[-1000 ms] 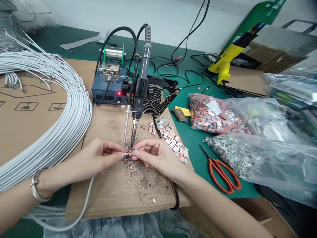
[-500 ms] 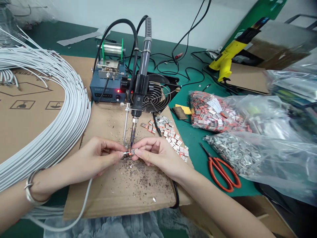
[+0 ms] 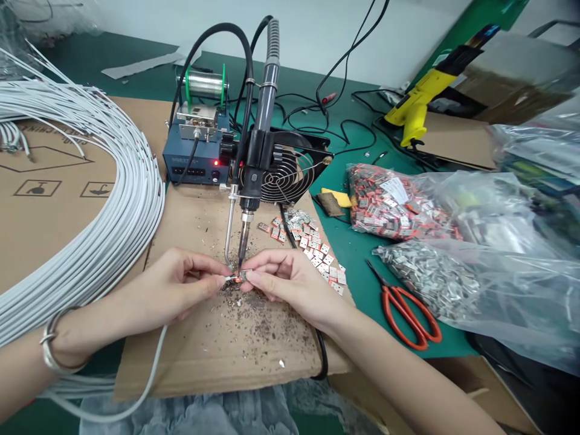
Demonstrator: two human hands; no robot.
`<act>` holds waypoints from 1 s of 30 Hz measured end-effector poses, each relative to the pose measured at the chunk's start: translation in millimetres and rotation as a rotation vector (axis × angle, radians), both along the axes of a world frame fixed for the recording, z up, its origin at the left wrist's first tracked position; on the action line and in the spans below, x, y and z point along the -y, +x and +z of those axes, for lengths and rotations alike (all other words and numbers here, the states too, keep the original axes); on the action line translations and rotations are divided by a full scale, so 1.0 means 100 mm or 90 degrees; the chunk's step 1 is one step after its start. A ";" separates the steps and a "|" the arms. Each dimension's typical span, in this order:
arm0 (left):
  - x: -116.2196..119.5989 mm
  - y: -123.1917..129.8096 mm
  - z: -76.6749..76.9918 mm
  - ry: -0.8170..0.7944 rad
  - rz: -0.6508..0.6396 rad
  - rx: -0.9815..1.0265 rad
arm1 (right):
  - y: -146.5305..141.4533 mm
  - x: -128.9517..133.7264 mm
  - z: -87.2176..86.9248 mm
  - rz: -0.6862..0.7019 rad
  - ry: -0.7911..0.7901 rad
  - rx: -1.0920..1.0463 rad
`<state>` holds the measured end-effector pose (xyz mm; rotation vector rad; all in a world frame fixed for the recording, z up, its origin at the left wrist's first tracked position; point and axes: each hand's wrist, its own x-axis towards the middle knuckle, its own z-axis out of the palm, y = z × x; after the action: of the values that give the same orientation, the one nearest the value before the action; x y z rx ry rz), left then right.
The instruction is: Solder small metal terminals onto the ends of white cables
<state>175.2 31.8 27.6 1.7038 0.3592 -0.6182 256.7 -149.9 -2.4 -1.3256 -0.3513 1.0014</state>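
Note:
My left hand (image 3: 193, 284) pinches the end of a white cable (image 3: 156, 362), which loops down below the wrist. Between the thumb and fingers of my right hand (image 3: 281, 278) is a small metal USB connector (image 3: 245, 275) with an orange-red part. The cable end and the connector meet right under the tip of a soldering iron (image 3: 243, 241), which is clamped upright in a stand. Beside the iron, a thin bent metal tube (image 3: 229, 241) points to the same spot. The exact contact at the tip is too small to make out.
A coil of white cables (image 3: 140, 181) lies left. Behind stand a blue soldering station (image 3: 194, 160), a solder spool (image 3: 203, 84) and a fan (image 3: 285, 175). Loose connectors (image 3: 324, 254), red-handled scissors (image 3: 410, 314) and bags of parts (image 3: 394, 205) lie right. Debris dots the cardboard (image 3: 199, 362).
Both hands hold nearly the same place under the iron tip, with the same grips. The view has shifted very slightly; nothing was picked up or let go.

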 end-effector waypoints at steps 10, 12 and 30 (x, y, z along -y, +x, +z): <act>0.00 -0.01 -0.03 0.021 -0.009 -0.010 | 0.00 -0.02 0.00 -0.002 -0.010 0.011; -0.01 -0.01 -0.03 0.016 -0.013 -0.001 | 0.00 -0.02 0.00 -0.003 -0.007 0.010; 0.00 -0.02 -0.04 0.010 -0.001 -0.009 | 0.00 -0.01 -0.01 0.008 -0.017 0.031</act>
<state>172.8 32.0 23.3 1.7153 0.3728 -0.6298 256.6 -148.9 -3.1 -1.3746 -0.3842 0.9890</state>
